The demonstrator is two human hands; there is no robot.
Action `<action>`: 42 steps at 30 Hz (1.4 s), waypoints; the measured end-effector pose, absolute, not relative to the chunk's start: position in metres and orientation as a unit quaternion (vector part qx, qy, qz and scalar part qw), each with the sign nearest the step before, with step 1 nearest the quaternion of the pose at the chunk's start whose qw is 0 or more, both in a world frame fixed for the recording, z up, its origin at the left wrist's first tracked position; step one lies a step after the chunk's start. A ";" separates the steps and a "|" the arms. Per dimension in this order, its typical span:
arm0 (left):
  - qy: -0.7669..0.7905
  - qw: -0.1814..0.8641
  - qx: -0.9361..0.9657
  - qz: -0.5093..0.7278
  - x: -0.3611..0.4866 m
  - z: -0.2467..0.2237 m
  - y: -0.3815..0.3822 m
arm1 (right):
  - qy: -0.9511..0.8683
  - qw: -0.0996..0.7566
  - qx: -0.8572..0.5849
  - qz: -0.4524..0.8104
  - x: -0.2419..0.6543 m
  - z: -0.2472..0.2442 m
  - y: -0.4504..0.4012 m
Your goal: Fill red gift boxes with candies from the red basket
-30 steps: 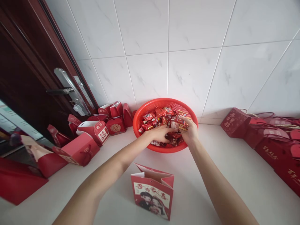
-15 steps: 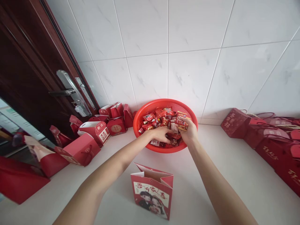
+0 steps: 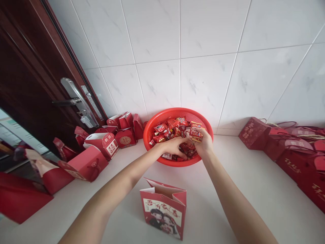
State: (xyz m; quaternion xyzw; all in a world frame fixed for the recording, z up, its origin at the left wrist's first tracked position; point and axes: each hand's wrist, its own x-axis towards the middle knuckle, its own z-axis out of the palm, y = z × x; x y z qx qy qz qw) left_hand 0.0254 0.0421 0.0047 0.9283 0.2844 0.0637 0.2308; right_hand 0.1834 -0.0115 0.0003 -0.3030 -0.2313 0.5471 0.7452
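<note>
A red plastic basket [image 3: 179, 163] stands against the tiled wall with many wrapped candies [image 3: 160, 128] in it. My right hand [image 3: 205, 144] is over the basket's right side, closed on a red and gold candy packet [image 3: 196, 130]. Reaching in among the candies, my left hand [image 3: 175, 146] has its thumb and fingers apart. Its fingertips touch the wrappers and are partly hidden. In front of the basket, between my forearms, a red paper gift bag [image 3: 164, 213] stands upright with its top open; a cartoon couple is printed on its front.
Several red gift boxes [image 3: 85, 162] stand on the left of the white tabletop [image 3: 122, 217], beside a dark door [image 3: 33, 67] with a metal handle. More red boxes and bags [image 3: 286, 156] are grouped on the right along the wall.
My left hand has shifted slightly right and deeper into the candies, its thumb nearer my right hand. The right hand keeps the candy packet in nearly the same place.
</note>
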 end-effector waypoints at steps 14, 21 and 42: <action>0.259 0.137 0.933 0.209 0.040 0.006 0.036 | -0.187 0.781 -0.283 0.525 0.182 0.004 -0.011; 0.301 0.252 0.857 0.335 0.030 0.010 0.043 | -0.205 0.784 -0.281 0.514 0.182 0.005 -0.012; 0.221 0.329 0.780 0.485 0.030 0.020 0.039 | -0.268 0.715 -0.354 0.540 0.177 0.018 -0.025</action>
